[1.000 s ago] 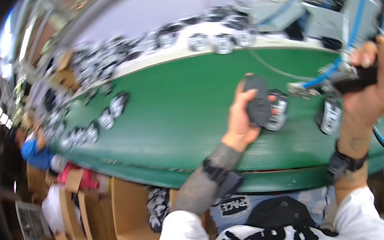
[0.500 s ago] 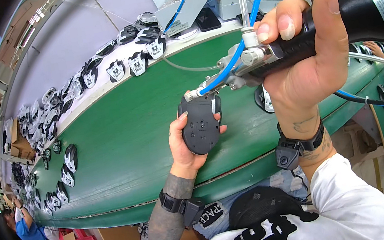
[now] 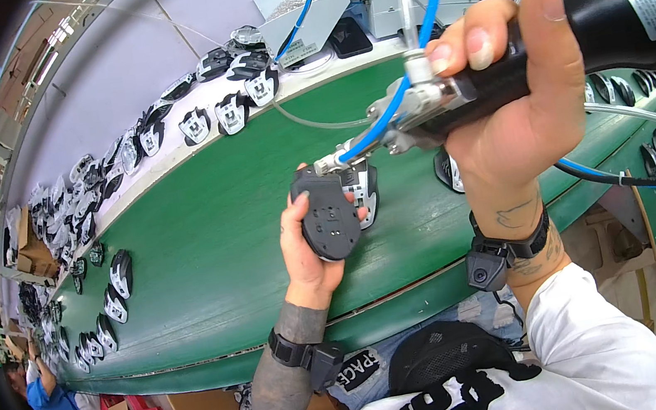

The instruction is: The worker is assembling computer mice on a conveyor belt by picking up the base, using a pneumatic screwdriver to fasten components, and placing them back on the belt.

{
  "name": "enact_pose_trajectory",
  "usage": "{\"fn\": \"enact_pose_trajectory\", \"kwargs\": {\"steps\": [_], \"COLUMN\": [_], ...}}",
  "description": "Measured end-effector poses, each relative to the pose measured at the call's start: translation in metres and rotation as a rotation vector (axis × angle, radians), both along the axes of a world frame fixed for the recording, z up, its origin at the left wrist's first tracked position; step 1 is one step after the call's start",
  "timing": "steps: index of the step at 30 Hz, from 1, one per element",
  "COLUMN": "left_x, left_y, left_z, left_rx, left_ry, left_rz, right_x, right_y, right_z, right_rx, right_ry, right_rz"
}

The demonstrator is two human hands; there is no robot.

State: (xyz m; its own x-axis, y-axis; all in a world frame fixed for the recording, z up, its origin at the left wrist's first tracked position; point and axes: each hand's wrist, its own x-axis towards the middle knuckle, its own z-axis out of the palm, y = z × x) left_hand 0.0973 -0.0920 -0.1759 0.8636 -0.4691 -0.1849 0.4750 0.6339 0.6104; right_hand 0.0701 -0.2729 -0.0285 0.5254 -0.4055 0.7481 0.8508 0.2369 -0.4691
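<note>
Holding a dark mouse shell (image 3: 330, 220), underside up, just over the green conveyor table (image 3: 208, 247); left hand (image 3: 310, 245) clamped around shell. Right hand (image 3: 516, 99) wrapped tight on black pneumatic screwdriver (image 3: 541, 49), tip (image 3: 330, 163) touching shell's top edge. Blue air hose (image 3: 383, 117) running off tool. More mouse parts (image 3: 116, 277) lying along table. Best to keep bit square to screw hole, shell steady, hose away from tip.

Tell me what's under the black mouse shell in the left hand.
Under the shell lie the left hand fingers and the green belt. A white-and-black part shows at its right edge. The shell covers the palm and the rest of that part.
</note>
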Motion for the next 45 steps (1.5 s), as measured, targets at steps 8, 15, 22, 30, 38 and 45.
{"fn": "enact_pose_trajectory", "kwargs": {"steps": [8,15,22,30,38,45], "left_x": [-0.004,-0.008,-0.007,0.018,0.014,0.011], "left_y": [0.001,0.000,0.002,0.010,0.013,0.013], "left_z": [0.007,0.008,0.009,0.005,0.009,0.013], "left_rx": [-0.133,-0.116,-0.191,-0.029,-0.284,-0.254], "left_ry": [0.005,-0.044,-0.048,-0.015,-0.080,-0.060], "left_rz": [0.010,0.015,-0.049,0.242,0.225,0.246], "right_x": [0.003,0.006,-0.002,-0.001,-0.014,-0.020], "right_y": [0.004,0.010,0.018,-0.004,0.033,0.034], "right_z": [-0.006,-0.004,0.008,-0.008,0.001,0.006], "right_rx": [0.111,0.071,0.102,0.024,-0.303,-0.277], "right_ry": [0.107,-0.028,0.039,-0.086,0.156,0.236], "right_rz": [0.008,-0.071,0.029,0.108,0.047,0.074]}}
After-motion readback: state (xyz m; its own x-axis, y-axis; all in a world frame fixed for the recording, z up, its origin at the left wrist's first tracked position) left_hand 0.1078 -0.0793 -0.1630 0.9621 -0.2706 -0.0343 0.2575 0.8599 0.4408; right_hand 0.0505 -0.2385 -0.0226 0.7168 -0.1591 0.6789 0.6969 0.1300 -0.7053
